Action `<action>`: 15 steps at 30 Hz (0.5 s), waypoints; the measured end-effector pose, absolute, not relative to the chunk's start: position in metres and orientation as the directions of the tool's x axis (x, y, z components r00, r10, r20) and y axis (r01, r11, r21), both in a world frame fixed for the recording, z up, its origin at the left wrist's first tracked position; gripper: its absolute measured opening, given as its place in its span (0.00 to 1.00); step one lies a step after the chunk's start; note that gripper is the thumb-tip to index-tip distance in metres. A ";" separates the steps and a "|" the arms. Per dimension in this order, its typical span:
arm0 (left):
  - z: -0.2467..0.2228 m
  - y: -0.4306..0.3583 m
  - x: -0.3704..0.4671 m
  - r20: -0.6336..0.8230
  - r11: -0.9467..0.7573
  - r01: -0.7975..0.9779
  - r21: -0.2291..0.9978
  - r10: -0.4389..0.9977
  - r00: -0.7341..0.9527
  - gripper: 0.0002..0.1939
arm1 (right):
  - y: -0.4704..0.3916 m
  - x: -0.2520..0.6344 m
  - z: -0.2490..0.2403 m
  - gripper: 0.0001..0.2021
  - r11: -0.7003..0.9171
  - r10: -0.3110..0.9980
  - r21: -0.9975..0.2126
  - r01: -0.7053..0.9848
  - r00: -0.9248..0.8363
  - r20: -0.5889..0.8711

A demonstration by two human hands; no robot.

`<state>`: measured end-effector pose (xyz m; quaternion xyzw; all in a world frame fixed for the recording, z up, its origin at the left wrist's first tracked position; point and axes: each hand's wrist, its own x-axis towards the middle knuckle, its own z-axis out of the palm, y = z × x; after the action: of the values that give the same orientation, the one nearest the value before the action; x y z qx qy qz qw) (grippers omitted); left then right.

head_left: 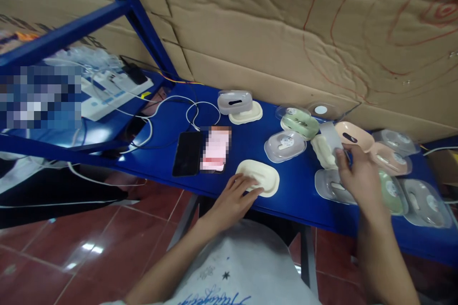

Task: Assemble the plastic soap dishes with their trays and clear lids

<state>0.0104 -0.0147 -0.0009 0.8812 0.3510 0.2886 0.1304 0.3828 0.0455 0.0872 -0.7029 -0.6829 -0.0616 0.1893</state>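
Note:
On the blue table, a cream oval dish [266,176] lies near the front edge. My left hand [234,198] rests on its left part, fingers spread and holding nothing. Over on the right, my right hand [359,171] pinches a pale translucent strip [331,138]. Just below and left of the strip lies another cream piece [322,151]. Beside my right hand are a peach dish [358,137] and a clear-covered grey dish [332,186]. A green dish [300,124] and a pale dish with a round sticker [282,147] sit between my hands.
A black phone [187,154] and a lit phone [215,149] lie left of my left hand. White cables [171,97] run to a power strip [107,105]. Behind stands a cardboard wall [250,33]; a blue metal frame [143,33] rises at left. More covered dishes [427,202] lie far right.

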 end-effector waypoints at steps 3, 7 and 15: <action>-0.002 -0.012 0.011 0.413 -0.703 0.581 0.410 0.711 0.569 0.20 | 0.023 0.347 0.084 0.15 0.251 0.886 -0.206 0.946 -0.139 0.442; -0.004 -0.017 0.011 0.440 -0.632 0.624 0.460 0.773 0.458 0.26 | -0.012 0.292 0.070 0.16 0.518 0.796 -0.210 0.829 -0.377 0.473; -0.011 -0.021 0.004 0.497 -0.549 0.560 0.620 0.828 0.261 0.41 | -0.029 0.254 0.027 0.19 0.576 0.803 -0.229 0.785 -0.489 0.342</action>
<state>0.0044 -0.0211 -0.0112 0.7772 0.4465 0.4128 0.1620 0.2544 -0.0287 0.0274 -0.4602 -0.8625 0.0211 0.2096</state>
